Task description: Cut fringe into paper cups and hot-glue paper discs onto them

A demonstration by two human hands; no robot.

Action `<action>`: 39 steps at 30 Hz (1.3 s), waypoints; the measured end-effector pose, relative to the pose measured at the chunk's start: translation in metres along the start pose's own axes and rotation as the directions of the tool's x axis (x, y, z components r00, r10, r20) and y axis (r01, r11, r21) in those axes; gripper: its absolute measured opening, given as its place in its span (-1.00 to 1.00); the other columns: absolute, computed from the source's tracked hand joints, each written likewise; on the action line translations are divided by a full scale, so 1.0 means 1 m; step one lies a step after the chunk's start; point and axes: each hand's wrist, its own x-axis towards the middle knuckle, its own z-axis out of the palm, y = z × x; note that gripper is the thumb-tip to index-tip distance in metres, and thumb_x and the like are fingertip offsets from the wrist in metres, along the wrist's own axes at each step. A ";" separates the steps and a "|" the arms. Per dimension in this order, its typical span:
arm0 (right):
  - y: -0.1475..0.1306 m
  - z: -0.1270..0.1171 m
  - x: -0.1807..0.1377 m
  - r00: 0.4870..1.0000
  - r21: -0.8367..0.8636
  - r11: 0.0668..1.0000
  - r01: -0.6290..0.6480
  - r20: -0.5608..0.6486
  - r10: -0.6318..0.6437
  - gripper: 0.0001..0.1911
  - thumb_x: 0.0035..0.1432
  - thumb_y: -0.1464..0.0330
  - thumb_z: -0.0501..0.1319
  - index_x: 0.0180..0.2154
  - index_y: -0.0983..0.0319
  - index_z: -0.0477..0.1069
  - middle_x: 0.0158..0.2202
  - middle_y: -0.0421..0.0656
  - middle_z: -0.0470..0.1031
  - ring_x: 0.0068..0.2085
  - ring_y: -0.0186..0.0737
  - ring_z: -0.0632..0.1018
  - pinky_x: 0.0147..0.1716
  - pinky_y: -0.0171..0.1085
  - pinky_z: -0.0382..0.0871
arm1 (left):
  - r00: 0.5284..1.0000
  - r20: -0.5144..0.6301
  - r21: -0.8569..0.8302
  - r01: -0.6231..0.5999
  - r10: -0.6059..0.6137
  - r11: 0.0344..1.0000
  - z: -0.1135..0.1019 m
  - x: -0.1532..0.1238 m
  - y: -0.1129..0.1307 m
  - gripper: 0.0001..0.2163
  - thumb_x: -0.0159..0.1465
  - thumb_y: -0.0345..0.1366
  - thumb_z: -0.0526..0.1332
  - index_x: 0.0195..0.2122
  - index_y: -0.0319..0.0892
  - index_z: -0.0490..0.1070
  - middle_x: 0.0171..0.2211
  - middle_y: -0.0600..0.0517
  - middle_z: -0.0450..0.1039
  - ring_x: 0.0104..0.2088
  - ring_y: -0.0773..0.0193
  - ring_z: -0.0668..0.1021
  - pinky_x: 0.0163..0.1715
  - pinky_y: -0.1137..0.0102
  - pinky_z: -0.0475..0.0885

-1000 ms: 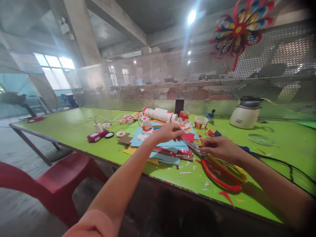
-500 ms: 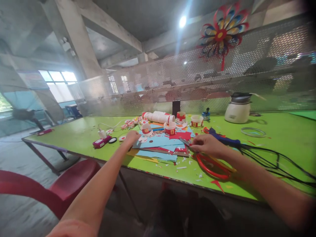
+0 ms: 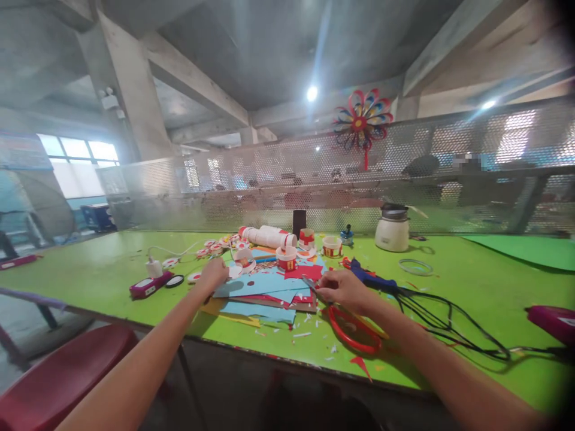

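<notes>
Where the green table (image 3: 112, 256) is seen at the lower left of the frame, a maroon power strip (image 3: 146, 290) is set with a white charger (image 3: 154, 268) on it. Right of these, the left hand (image 3: 215, 275) is held at the left edge of a stack of coloured paper (image 3: 251, 290), its fingers curled; as they are small and partly turned away, it cannot be told whether anything is pinched. At the centre, a red-and-white cup (image 3: 286, 259) is placed near a piece of red paper (image 3: 303, 272). Just right of centre, low in the frame, the scissors (image 3: 335, 322) are held by the right hand (image 3: 345, 290), whose fingers are clamped on them near the pivot. With such a hold, the scissors are best handled low and with a steady wrist; the left hand should be guarded from the points, and the loops guided clear of the blue-handled tool (image 3: 372, 279) farther right. The tips are directed toward the upper left, at the red paper; the long axis is slanted down to the handles at lower right.
</notes>
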 end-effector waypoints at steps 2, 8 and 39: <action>0.002 0.002 0.001 1.000 0.015 1.000 -0.015 -0.014 0.015 -0.81 0.22 0.32 0.15 -0.21 0.31 0.41 -0.25 -0.17 0.49 -0.31 -0.29 0.53 -0.32 -0.22 0.45 | 0.998 -0.050 -0.071 -0.036 0.032 0.997 -0.005 -0.004 0.005 -0.83 0.21 -0.27 0.14 -0.31 -0.29 0.39 -0.44 0.02 0.45 -0.39 0.28 0.51 -0.34 0.34 0.41; 0.007 0.005 0.005 0.994 0.079 0.993 -0.084 -0.063 0.089 -0.79 0.22 0.31 0.14 -0.17 0.31 0.40 -0.22 -0.16 0.48 -0.29 -0.27 0.53 -0.31 -0.20 0.45 | 0.985 -0.083 -0.402 -0.171 0.150 0.899 0.019 -0.012 0.051 -0.91 0.07 -0.39 0.12 -0.38 -0.22 0.34 -0.60 0.12 0.38 -0.58 0.39 0.43 -0.54 0.51 0.30; 0.022 0.008 0.011 0.912 0.082 0.993 0.080 -0.409 -0.040 -0.85 0.08 0.37 0.22 -0.47 0.31 0.48 -0.32 -0.12 0.48 -0.26 -0.22 0.48 -0.25 -0.16 0.37 | 0.630 0.538 -0.842 0.381 0.560 0.381 0.097 -0.056 0.136 -0.89 -0.03 -0.57 0.20 -0.65 -0.33 0.34 -0.57 0.01 0.37 -0.49 0.35 0.47 -0.42 0.37 0.47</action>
